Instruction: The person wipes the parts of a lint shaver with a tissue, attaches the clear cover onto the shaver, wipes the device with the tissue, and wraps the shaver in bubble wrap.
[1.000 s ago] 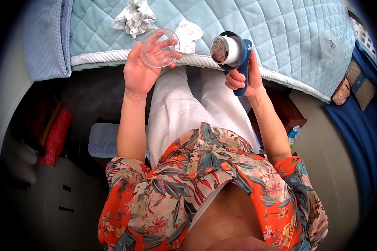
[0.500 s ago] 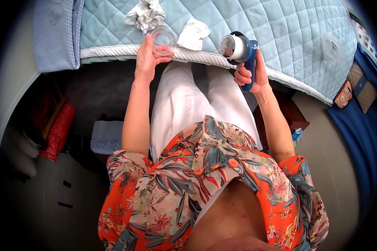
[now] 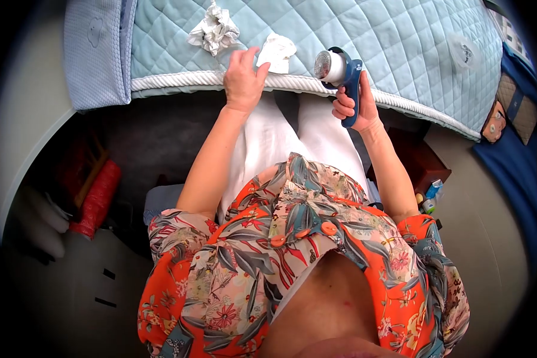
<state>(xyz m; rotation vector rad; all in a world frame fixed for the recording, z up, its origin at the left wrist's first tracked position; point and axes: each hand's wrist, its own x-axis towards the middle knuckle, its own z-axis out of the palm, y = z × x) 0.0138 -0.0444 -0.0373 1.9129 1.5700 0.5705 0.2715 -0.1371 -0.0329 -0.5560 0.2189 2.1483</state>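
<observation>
Right hand (image 3: pixel 360 112) grips blue shaver (image 3: pixel 352 83); clear container (image 3: pixel 465 53) lies apart, contents indistinct.

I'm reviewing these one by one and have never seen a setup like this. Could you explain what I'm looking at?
There is no machine doing the work here: these are a person's own two bare hands. The view comes from a camera worn on the head, looking forward and down, so the patterned shirt fills the lower part and the hands reach toward the top.

The right hand grips a blue-and-white handheld device by its handle. The left hand is near a white tissue; whether it holds anything can't be told.

On the light-blue quilted cover lie that tissue, a ball of crumpled paper and, farther right, something of clear plastic.
</observation>
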